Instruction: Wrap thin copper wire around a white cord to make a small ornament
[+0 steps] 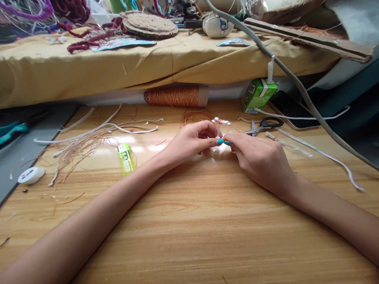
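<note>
Above the wooden table, my left hand (197,138) pinches a small white cord piece bound with orange thread (220,121), whose knotted end sticks up past the fingers. Close against it, my right hand (260,152) is closed with thumb and finger pressed together on what seems to be the thread by the same piece; the exact grip is hidden by the fingers. A loose coil of orange thread (192,117) lies just behind my left hand. Scissors (262,124) with dark handles rest beyond my right hand. A yellow-green lighter (126,159) lies left of my left hand.
A cone of orange thread (174,97) lies under the cloth-covered ledge (89,71). White cords and thread scraps (97,132) spread at left, near a white spool (31,175). At right are a green drink carton (258,95), a phone (291,110) and a hanging grey cable (296,85).
</note>
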`<state>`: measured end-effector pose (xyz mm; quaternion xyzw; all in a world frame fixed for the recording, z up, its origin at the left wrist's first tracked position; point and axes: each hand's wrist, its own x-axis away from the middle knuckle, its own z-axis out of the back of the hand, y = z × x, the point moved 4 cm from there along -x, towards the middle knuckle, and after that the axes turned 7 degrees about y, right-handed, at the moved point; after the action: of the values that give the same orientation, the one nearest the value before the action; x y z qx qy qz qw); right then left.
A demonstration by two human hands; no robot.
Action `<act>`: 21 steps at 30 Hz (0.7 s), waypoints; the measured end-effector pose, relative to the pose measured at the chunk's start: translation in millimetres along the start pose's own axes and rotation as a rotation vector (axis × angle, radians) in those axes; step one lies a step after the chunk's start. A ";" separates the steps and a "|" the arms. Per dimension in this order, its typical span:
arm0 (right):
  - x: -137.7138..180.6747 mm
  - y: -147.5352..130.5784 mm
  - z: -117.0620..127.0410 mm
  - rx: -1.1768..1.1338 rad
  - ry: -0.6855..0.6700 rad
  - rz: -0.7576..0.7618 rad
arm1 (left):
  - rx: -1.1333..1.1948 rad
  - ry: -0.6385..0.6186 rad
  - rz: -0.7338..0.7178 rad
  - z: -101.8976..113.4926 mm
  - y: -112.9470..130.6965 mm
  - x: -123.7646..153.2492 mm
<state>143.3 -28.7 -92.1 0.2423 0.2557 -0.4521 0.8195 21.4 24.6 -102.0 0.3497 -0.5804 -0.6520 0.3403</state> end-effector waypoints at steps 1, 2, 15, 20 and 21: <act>0.3 0.1 -0.4 0.000 -0.008 -0.002 | 0.003 0.001 -0.005 0.0 -0.1 -0.2; 0.6 0.2 -0.7 0.004 -0.012 -0.005 | 0.006 0.002 -0.009 0.0 -0.3 -0.3; -3.0 0.7 0.6 -0.158 0.004 -0.103 | 0.053 0.007 -0.010 -0.3 0.4 0.6; -3.1 2.7 0.2 -0.208 0.043 -0.108 | 0.061 0.007 -0.026 -0.9 -1.4 -0.4; -3.2 2.9 0.3 -0.210 0.052 -0.110 | 0.059 0.007 -0.031 -0.7 -1.6 -0.4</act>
<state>144.4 -25.5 -89.3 0.1525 0.3355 -0.4608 0.8074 22.2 24.7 -103.6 0.3706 -0.5927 -0.6386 0.3218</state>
